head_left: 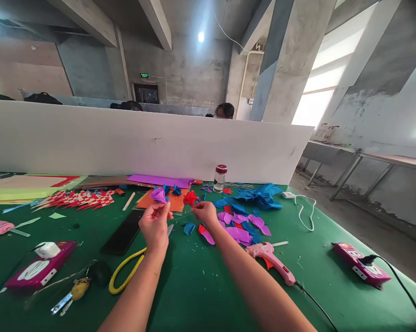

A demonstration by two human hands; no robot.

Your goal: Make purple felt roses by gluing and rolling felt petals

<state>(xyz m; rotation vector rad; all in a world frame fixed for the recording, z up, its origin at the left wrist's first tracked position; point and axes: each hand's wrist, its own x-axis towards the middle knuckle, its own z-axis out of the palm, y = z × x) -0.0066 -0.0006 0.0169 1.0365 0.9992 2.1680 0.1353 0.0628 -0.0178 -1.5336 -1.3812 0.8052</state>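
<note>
My left hand (155, 224) is raised over the green table (201, 281), fingers closed on the stem of a purple paper flower (158, 195). My right hand (204, 212) is closed in a pinch below a red paper flower (190, 198), seemingly holding its thin stem. The two hands are a hand's width apart. Purple, blue and red paper scraps (240, 223) lie just right of my right hand. Yellow-handled scissors (126, 269) lie under my left forearm.
A pink glue gun (272, 260) lies at the right with its cord. Pink power strips sit at right (361, 269) and left (38, 269). A small jar (220, 178) stands by the white partition (142, 138). A black phone (123, 237), coloured sheets and a person behind the partition.
</note>
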